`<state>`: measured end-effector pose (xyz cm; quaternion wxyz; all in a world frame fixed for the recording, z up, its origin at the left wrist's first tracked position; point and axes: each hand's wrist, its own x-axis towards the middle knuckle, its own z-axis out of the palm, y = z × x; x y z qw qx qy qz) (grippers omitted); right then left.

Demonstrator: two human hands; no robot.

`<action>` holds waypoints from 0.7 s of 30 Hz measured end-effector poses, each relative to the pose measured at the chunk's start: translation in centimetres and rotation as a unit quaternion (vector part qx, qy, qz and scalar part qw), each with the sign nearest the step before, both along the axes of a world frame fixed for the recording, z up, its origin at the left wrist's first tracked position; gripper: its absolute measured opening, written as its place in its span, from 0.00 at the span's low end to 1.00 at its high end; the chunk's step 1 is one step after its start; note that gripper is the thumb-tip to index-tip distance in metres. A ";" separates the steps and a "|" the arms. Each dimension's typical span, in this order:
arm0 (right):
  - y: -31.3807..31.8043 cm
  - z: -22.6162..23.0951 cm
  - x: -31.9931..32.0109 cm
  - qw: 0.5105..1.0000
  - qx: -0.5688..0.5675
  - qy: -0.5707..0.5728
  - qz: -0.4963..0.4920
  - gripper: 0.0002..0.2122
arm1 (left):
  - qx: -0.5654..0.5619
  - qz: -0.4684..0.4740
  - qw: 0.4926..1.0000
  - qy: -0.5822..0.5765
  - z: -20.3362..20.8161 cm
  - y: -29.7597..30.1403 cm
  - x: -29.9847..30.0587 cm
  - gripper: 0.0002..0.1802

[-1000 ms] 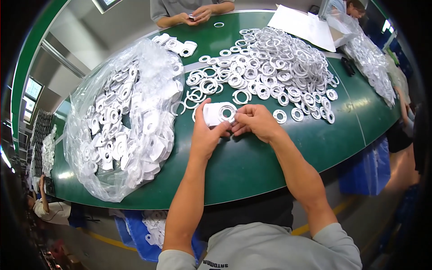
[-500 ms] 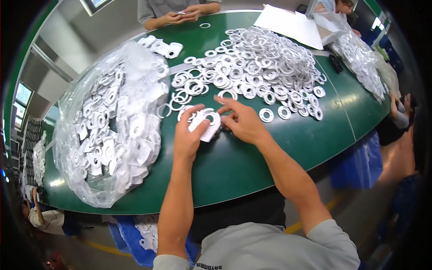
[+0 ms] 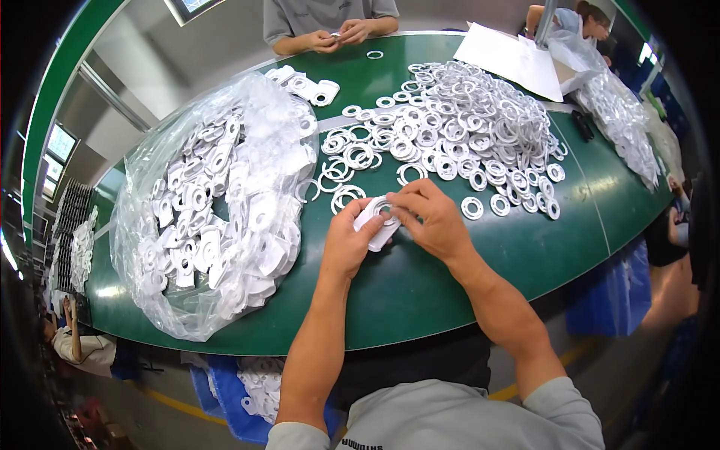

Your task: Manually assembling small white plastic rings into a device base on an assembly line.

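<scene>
Right hand [image 3: 435, 223] closed onto white part [image 3: 382, 239] edge, seemingly.

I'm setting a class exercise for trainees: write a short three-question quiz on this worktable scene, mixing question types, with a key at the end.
1. Multiple choice: what are the person's left hand and right hand on together?
A) a sheet of paper
B) a white part with a round opening
C) a blue bag

2. True or false: the heap of white rings lies to the right of the large clear plastic bag.

3. Fill in the blank: the tabletop is ____ in colour.

Key: 1. B; 2. True; 3. green.
</scene>
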<state>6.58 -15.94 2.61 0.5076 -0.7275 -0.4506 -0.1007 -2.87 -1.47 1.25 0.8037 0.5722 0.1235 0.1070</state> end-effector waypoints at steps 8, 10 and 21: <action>-0.2 -0.3 0.0 0.993 -0.009 0.113 0.013 0.09 | 0.049 0.019 0.998 0.019 -0.7 -0.2 0.2 0.11; 0.5 0.4 -0.5 0.972 -0.010 0.233 0.022 0.05 | 0.170 0.064 0.983 -0.007 -1.0 -0.2 0.0 0.09; 1.0 -1.1 -1.2 0.996 -0.003 0.082 0.029 0.10 | 0.281 0.011 0.959 -0.023 1.0 1.1 -2.1 0.11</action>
